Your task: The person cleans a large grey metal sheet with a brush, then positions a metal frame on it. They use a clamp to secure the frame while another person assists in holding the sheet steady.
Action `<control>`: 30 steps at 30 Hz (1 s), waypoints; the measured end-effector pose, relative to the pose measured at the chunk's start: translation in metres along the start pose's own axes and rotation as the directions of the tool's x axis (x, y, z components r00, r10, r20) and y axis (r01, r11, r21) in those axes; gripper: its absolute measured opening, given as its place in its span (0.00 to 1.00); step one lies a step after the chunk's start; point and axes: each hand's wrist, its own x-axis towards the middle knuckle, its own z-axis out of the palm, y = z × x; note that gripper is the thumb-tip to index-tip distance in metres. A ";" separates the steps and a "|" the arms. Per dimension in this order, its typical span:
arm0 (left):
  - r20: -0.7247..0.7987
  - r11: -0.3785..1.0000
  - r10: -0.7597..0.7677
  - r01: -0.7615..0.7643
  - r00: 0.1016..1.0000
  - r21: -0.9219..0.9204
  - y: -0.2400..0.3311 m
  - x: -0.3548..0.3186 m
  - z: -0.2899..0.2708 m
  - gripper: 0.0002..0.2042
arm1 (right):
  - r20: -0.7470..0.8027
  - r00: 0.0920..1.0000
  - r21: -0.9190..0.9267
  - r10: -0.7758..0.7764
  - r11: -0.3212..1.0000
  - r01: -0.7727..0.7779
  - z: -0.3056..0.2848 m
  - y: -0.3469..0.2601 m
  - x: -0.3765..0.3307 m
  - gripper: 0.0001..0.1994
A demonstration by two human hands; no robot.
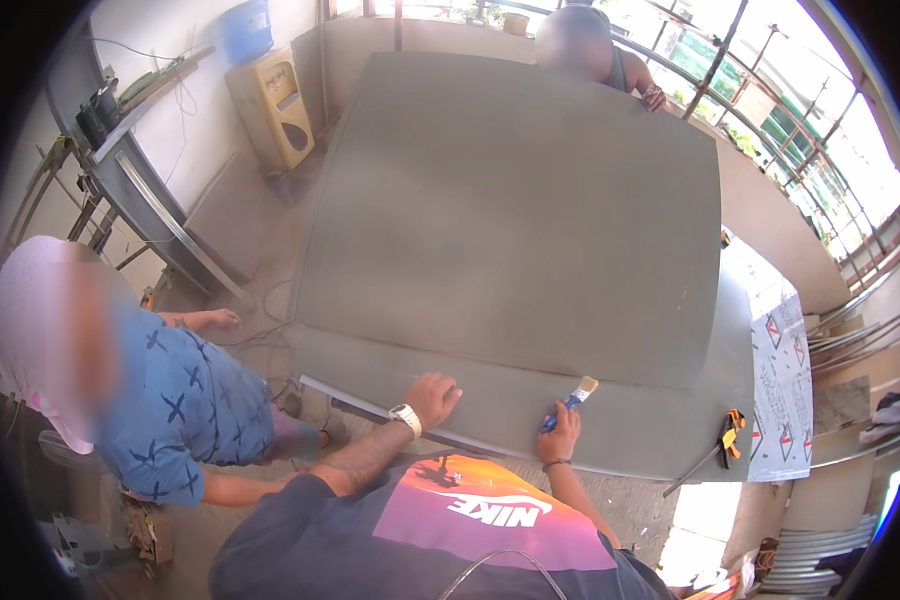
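Fingers of right hand [560, 440] are gripping brush [582, 391], right of lower centre of frame, bristles nearing grey sheet's [515, 215] edge; left hand [432, 400] is curling loosely, seemingly empty. Light, even pressure appears advisable.

A pale plastered wall [195, 130] on the left stands behind a cream plastic water dispenser [273, 108] topped with a translucent blue bottle [247, 30]. A low beige wall [778, 232] runs along the right below dark metal bars [716, 58], glaring daylight [875, 125] beyond them; a bright sunlit patch [700, 530] lies on the grey concrete floor [630, 503].
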 end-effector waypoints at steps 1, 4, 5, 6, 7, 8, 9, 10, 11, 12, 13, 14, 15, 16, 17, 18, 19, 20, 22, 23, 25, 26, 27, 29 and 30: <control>-0.023 1.000 0.024 -0.024 0.999 0.013 0.000 -0.002 -0.001 0.10 | 0.006 1.000 -0.023 0.002 1.000 -0.002 0.001 -0.002 -0.001 0.21; -0.056 0.998 0.050 -0.048 0.997 0.035 0.001 -0.001 -0.002 0.10 | 0.018 1.000 -0.063 0.006 0.998 -0.005 0.002 -0.005 -0.001 0.21; -0.060 0.998 0.047 -0.045 0.997 0.036 0.001 -0.001 -0.003 0.10 | 0.021 1.000 -0.065 0.006 0.998 -0.004 0.000 -0.008 -0.001 0.21; -0.062 0.998 0.047 -0.045 0.997 0.039 0.001 -0.002 -0.004 0.10 | 0.024 1.000 -0.067 0.006 0.998 -0.004 -0.001 -0.010 -0.001 0.22; -0.063 0.998 0.047 -0.045 0.997 0.042 0.000 -0.003 -0.005 0.10 | 0.025 1.000 -0.067 0.005 0.998 -0.003 -0.002 -0.012 -0.001 0.22; -0.061 0.998 0.050 -0.047 0.997 0.046 -0.001 -0.003 -0.008 0.10 | 0.024 1.000 -0.067 0.008 0.998 -0.006 -0.002 -0.016 -0.002 0.22; -0.057 0.998 0.047 -0.045 0.997 0.050 -0.002 -0.004 -0.010 0.10 | 0.024 1.000 -0.066 0.011 0.998 -0.009 -0.002 -0.019 -0.003 0.22; -0.052 0.998 0.045 -0.042 0.998 0.054 -0.003 -0.004 -0.013 0.10 | 0.028 1.000 -0.067 0.008 0.998 -0.006 -0.003 -0.023 -0.003 0.22; -0.046 0.998 0.044 -0.041 0.998 0.057 -0.004 -0.004 -0.016 0.10 | 0.031 1.000 -0.069 0.006 0.998 -0.004 -0.006 -0.030 -0.002 0.22; -0.040 0.998 0.042 -0.040 0.998 0.053 -0.006 -0.005 -0.019 0.10 | 0.034 0.999 -0.071 0.005 0.997 -0.003 -0.007 -0.035 -0.002 0.23; -0.033 0.998 0.040 -0.038 0.999 0.048 -0.008 -0.006 -0.022 0.09 | 0.033 0.999 -0.069 0.008 0.998 -0.006 -0.005 -0.038 -0.003 0.23; -0.029 0.998 0.040 -0.039 0.999 0.045 -0.009 -0.005 -0.025 0.09 | 0.028 1.000 -0.066 0.010 0.998 -0.008 -0.004 -0.041 -0.003 0.23; -0.024 0.998 0.042 -0.041 0.999 0.049 -0.010 -0.004 -0.027 0.10 | 0.024 1.000 -0.063 0.012 0.998 -0.010 -0.004 -0.043 -0.003 0.24; -0.019 0.998 0.045 -0.044 0.999 0.051 -0.012 -0.005 -0.029 0.10 | 0.030 0.999 -0.072 0.015 0.997 -0.013 -0.004 -0.045 -0.003 0.22; -0.014 0.997 0.048 -0.047 0.999 0.056 -0.014 -0.005 -0.032 0.10 | 0.035 0.999 -0.079 0.018 0.997 -0.015 -0.005 -0.049 -0.003 0.21; -0.015 0.997 0.054 -0.053 0.998 0.055 -0.015 -0.006 -0.035 0.10 | 0.041 0.999 -0.087 0.021 0.996 -0.018 -0.006 -0.053 -0.004 0.20; -0.016 0.997 0.060 -0.059 0.998 0.054 -0.016 -0.006 -0.037 0.10 | 0.039 0.999 -0.083 0.023 0.996 -0.020 -0.006 -0.056 -0.003 0.20; -0.021 0.996 0.068 -0.067 0.997 0.055 -0.017 -0.005 -0.039 0.10 | 0.034 0.999 -0.078 0.021 0.997 -0.018 -0.005 -0.058 -0.001 0.20; -0.023 0.996 0.078 -0.077 0.997 0.053 -0.018 -0.006 -0.044 0.10 | 0.025 0.999 -0.059 0.021 0.998 -0.020 -0.005 -0.062 -0.001 0.20; -0.029 0.995 0.080 -0.078 0.996 0.055 -0.018 -0.006 -0.046 0.10 | 0.022 1.000 -0.041 0.019 0.999 -0.018 -0.006 -0.064 -0.001 0.20; -0.010 0.997 0.067 -0.067 0.998 0.047 -0.019 -0.004 -0.048 0.10 | 0.021 1.000 -0.028 0.017 0.999 -0.016 -0.004 -0.066 0.002 0.20; 0.003 0.997 0.060 -0.060 0.998 0.039 -0.020 -0.004 -0.048 0.10 | 0.025 0.999 -0.036 0.021 0.999 -0.020 -0.004 -0.066 0.001 0.20; -0.008 0.997 0.063 -0.063 0.998 0.036 -0.022 -0.005 -0.047 0.10 | 0.028 0.999 -0.044 0.025 0.999 -0.024 -0.004 -0.066 0.000 0.20; -0.028 0.997 0.071 -0.070 0.997 0.025 -0.025 -0.005 -0.044 0.10 | 0.025 0.999 -0.044 0.024 0.999 -0.023 0.002 -0.064 0.001 0.22; -0.026 0.998 0.069 -0.068 0.997 0.017 -0.026 -0.005 -0.043 0.11 | 0.022 0.999 -0.047 0.025 0.999 -0.024 0.003 -0.063 0.000 0.23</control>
